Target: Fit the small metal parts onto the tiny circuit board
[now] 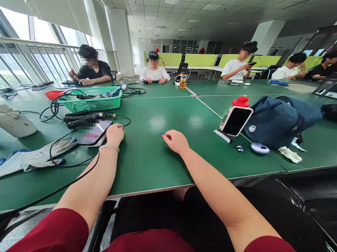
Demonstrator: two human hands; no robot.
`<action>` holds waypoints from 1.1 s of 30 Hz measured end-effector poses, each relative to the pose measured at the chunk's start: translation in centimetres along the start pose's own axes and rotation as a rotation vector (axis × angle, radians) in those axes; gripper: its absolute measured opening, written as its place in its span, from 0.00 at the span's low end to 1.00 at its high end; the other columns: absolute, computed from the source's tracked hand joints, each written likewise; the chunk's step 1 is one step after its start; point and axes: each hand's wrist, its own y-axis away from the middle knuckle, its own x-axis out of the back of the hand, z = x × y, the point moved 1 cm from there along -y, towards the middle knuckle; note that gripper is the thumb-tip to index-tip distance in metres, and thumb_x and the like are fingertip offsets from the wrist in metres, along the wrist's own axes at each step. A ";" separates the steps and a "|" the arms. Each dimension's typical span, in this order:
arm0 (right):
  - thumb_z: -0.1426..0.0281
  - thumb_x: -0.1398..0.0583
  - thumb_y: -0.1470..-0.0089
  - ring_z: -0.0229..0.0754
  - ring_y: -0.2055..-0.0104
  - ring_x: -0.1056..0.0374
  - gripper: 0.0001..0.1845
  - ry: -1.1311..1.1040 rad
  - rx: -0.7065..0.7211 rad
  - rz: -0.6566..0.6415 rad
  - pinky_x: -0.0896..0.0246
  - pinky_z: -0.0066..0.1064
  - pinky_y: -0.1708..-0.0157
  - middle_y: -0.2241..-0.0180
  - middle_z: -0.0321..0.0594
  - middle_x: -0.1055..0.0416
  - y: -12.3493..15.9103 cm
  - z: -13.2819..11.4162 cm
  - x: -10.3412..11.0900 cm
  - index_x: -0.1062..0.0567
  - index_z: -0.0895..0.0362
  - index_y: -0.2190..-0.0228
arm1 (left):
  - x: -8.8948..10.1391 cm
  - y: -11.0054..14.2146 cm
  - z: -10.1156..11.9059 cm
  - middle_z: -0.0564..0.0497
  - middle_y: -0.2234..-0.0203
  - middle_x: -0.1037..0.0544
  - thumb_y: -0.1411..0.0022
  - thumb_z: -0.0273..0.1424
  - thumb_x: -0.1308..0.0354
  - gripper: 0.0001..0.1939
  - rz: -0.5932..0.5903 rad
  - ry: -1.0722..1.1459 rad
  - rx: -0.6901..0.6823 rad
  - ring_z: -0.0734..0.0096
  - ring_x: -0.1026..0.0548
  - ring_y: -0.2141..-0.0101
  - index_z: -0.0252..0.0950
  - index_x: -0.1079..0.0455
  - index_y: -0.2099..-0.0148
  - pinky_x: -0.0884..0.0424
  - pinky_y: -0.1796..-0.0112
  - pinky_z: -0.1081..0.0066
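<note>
My left hand (115,135) rests on the green table (146,162) with its fingers curled in and a pale band round the wrist. Just beside it lies a phone (96,132) with a lit, partly blurred screen; the hand seems to meet its right edge, but contact is hard to judge. My right hand (177,141) is at the middle of the table, closed loosely, thumb against the curled fingers, nothing visible in it. Left of the phone, a pair of grey-and-blue work gloves (35,157) lies under a black cable (51,155).
A green basket (91,104) of gear and cables stands behind the phone, a white bag-like container (11,121) at far left. To the right are a propped phone (237,120), a blue bag (274,121) and a round purple case (260,148). Several people sit across the table.
</note>
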 end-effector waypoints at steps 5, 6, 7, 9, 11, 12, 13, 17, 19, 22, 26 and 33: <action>0.63 0.44 0.41 0.36 0.67 0.36 0.13 -0.021 0.013 -0.068 0.47 0.28 0.68 0.69 0.37 0.30 -0.1 0.1 -0.4 0.26 0.56 0.73 | -0.9 -0.6 -0.7 0.46 0.69 0.21 0.42 0.31 0.47 0.16 -0.089 0.223 0.063 0.63 0.26 0.68 0.34 0.24 0.54 0.33 0.64 0.68; 0.63 0.43 0.41 0.37 0.67 0.36 0.12 -0.020 0.012 -0.094 0.47 0.28 0.68 0.69 0.38 0.30 -0.1 0.1 -0.6 0.25 0.56 0.72 | -1.1 -0.4 -0.3 0.47 0.70 0.22 0.42 0.31 0.47 0.16 -0.102 0.262 0.036 0.65 0.27 0.69 0.34 0.24 0.54 0.34 0.65 0.69; 0.63 0.43 0.42 0.37 0.66 0.36 0.11 -0.016 0.012 -0.122 0.46 0.28 0.67 0.68 0.38 0.29 -0.1 0.1 -0.8 0.25 0.56 0.71 | -1.3 -0.1 0.2 0.47 0.70 0.22 0.43 0.32 0.46 0.16 -0.127 0.301 0.003 0.66 0.28 0.69 0.34 0.24 0.54 0.35 0.66 0.70; 0.62 0.40 0.44 0.37 0.64 0.35 0.10 0.001 0.022 -0.164 0.44 0.28 0.66 0.65 0.38 0.29 -0.1 0.2 -1.1 0.24 0.56 0.68 | -1.9 1.1 2.1 0.49 0.71 0.23 0.45 0.33 0.44 0.16 -0.211 0.402 -0.084 0.68 0.30 0.71 0.34 0.23 0.56 0.36 0.67 0.71; 0.61 0.37 0.46 0.38 0.62 0.34 0.12 0.023 0.038 -0.190 0.41 0.28 0.63 0.62 0.39 0.29 -0.2 0.4 -1.5 0.23 0.55 0.63 | -2.5 2.8 4.4 0.50 0.72 0.24 0.48 0.35 0.41 0.17 -0.325 0.584 -0.147 0.71 0.31 0.72 0.34 0.23 0.56 0.36 0.67 0.71; 0.61 0.36 0.47 0.38 0.61 0.33 0.14 0.035 0.041 -0.197 0.41 0.29 0.61 0.60 0.40 0.29 -0.3 0.4 -1.6 0.23 0.55 0.60 | -2.8 3.7 5.6 0.50 0.72 0.24 0.49 0.36 0.40 0.18 -0.389 0.710 -0.159 0.72 0.31 0.71 0.33 0.24 0.56 0.36 0.66 0.71; 0.61 0.36 0.48 0.39 0.60 0.33 0.17 0.049 0.041 -0.203 0.40 0.29 0.60 0.59 0.40 0.30 -0.3 0.5 -1.7 0.23 0.55 0.58 | -3.0 4.6 6.8 0.49 0.70 0.23 0.50 0.37 0.39 0.19 -0.462 0.834 -0.178 0.73 0.31 0.70 0.33 0.24 0.56 0.36 0.64 0.71; 0.59 0.36 0.47 0.41 0.57 0.32 0.22 0.107 0.029 -0.226 0.39 0.31 0.56 0.57 0.42 0.30 -0.5 0.6 -1.9 0.25 0.55 0.53 | -2.9 7.4 9.7 0.47 0.62 0.23 0.51 0.39 0.36 0.20 -0.636 1.090 -0.267 0.70 0.29 0.62 0.33 0.25 0.57 0.35 0.55 0.68; 0.59 0.36 0.47 0.42 0.57 0.32 0.22 0.120 0.028 -0.236 0.39 0.31 0.56 0.57 0.42 0.30 -0.5 0.6 -1.9 0.25 0.55 0.52 | -2.6 7.9 10.0 0.46 0.62 0.23 0.50 0.39 0.36 0.20 -0.645 1.098 -0.288 0.69 0.29 0.60 0.33 0.25 0.57 0.36 0.53 0.66; 0.60 0.37 0.46 0.42 0.57 0.32 0.20 0.120 0.039 -0.236 0.39 0.32 0.56 0.58 0.43 0.30 -0.5 0.6 -1.9 0.24 0.55 0.53 | -2.7 7.9 9.7 0.46 0.63 0.22 0.48 0.39 0.37 0.19 -0.653 1.063 -0.278 0.69 0.27 0.60 0.33 0.26 0.56 0.35 0.53 0.65; 0.65 0.36 0.47 0.42 0.57 0.33 0.15 0.098 0.038 -0.228 0.40 0.30 0.57 0.60 0.42 0.29 -0.7 0.8 -1.7 0.22 0.56 0.57 | -3.2 7.3 9.1 0.44 0.62 0.21 0.43 0.36 0.42 0.16 -0.587 0.922 -0.293 0.69 0.26 0.63 0.33 0.27 0.56 0.33 0.56 0.66; 0.73 0.38 0.48 0.36 0.67 0.34 0.03 -0.009 -0.054 -0.208 0.43 0.27 0.66 0.70 0.36 0.26 -0.8 1.1 -1.4 0.23 0.56 0.72 | -2.9 6.8 8.9 0.47 0.66 0.19 0.38 0.34 0.49 0.15 -0.516 0.601 -0.312 0.71 0.28 0.72 0.36 0.27 0.53 0.33 0.68 0.70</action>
